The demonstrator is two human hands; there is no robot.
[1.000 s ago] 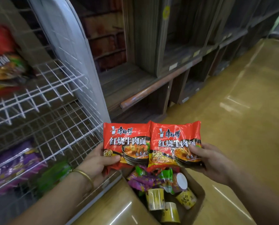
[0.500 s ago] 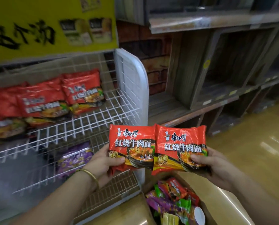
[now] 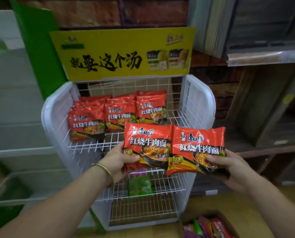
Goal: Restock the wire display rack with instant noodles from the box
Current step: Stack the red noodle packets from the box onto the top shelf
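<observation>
At bottom right, box (image 3: 210,226) holds more packets, so restocking is unfinished. Left hand (image 3: 116,160) and right hand (image 3: 229,166) each have fingers closed on one red packet (image 3: 147,145), (image 3: 197,149), before rack (image 3: 199,107). Top shelf: three red stacks (image 3: 120,115), right side bare.

Dim, soft indoor light; edges blurred and bowed (wide-angle lens).

The top shelf (image 3: 177,115) of the wire rack (image 3: 197,103) has bare grid at its right and front. Stacked red packets (image 3: 119,115) fill its left and back. The yellow sign (image 3: 122,54) bounds access above.
</observation>
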